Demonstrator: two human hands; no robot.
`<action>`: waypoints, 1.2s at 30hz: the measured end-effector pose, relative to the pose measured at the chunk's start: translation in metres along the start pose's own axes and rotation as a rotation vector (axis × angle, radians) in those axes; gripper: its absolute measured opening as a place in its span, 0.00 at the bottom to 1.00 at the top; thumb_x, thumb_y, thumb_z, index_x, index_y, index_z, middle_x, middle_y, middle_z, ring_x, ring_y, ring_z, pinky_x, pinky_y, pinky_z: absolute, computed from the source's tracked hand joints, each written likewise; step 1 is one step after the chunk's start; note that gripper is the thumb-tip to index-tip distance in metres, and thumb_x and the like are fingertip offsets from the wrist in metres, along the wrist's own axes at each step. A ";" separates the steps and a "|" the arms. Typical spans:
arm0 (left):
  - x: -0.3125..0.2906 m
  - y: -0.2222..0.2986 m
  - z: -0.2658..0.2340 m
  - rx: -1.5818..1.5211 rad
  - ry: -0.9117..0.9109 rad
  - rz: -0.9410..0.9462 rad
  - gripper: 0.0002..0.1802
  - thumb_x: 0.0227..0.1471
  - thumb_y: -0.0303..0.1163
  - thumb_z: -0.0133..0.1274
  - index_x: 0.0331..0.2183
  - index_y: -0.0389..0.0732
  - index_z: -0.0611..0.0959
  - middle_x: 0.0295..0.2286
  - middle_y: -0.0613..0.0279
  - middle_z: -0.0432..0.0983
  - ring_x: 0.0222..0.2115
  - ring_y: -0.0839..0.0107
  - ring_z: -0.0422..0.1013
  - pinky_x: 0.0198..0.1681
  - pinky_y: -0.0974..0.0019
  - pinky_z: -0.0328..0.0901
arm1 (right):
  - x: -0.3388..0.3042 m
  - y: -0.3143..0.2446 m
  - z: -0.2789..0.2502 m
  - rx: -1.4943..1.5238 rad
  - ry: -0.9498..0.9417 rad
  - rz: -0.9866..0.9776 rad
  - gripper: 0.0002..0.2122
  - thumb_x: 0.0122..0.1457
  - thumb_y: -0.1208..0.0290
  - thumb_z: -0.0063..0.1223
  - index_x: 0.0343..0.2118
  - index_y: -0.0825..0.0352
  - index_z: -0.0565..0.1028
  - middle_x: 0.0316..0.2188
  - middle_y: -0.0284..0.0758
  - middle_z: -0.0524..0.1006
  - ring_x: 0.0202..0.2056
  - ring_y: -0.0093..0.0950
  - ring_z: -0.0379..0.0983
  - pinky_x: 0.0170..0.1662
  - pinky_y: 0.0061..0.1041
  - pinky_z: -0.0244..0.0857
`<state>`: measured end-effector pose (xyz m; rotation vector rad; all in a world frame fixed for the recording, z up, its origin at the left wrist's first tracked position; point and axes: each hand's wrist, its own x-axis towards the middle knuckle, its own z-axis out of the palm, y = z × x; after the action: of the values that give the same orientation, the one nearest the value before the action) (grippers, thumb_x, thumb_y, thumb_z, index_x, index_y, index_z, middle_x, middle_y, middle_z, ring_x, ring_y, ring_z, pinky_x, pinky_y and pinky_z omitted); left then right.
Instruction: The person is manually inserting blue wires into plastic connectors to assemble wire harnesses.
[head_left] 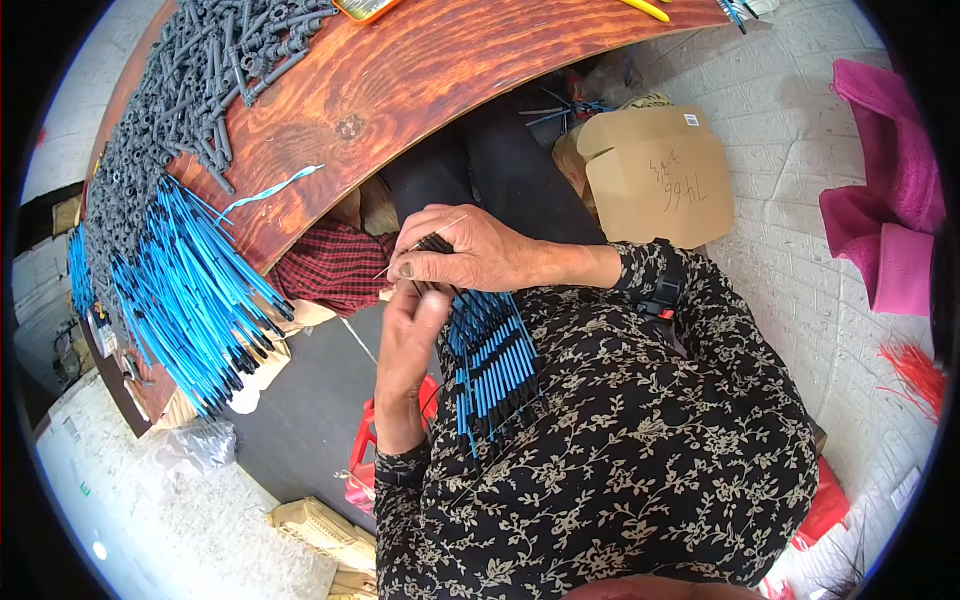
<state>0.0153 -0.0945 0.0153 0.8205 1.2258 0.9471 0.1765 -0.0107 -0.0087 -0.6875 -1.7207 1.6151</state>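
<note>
A bundle of thin blue rods with black tips (pixel 492 362) lies against my floral-patterned lap. My left hand (pixel 408 345) comes up from below and grips the upper end of this bundle. My right hand (pixel 470 250) reaches in from the right, wearing a black wrist strap, and closes over the top of the same bundle. A thin pale wire (pixel 420 243) sticks out between its fingertips. Both hands touch each other just below the edge of the wooden tabletop (pixel 400 90).
On the tabletop lie a fanned pile of blue rods with black tips (pixel 190 290), a heap of grey plastic parts (pixel 190 80) and a loose blue strip (pixel 270 190). A cardboard box (pixel 655 180), pink cloth (pixel 895 210) and a red stool (pixel 365 455) stand on the floor.
</note>
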 end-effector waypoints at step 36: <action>0.005 0.004 0.030 -0.209 -0.362 -0.089 0.13 0.65 0.39 0.47 0.40 0.38 0.75 0.25 0.52 0.79 0.38 0.58 0.76 0.49 0.56 0.68 | 0.015 0.038 -0.021 1.226 -0.695 0.149 0.59 0.41 0.26 0.57 0.65 0.74 0.56 0.59 0.55 0.67 0.60 0.44 0.64 0.64 0.43 0.57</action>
<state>0.0447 -0.0885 0.0221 0.7266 0.8291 0.7970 0.1802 0.0174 -0.0447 0.4048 -0.6924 2.7251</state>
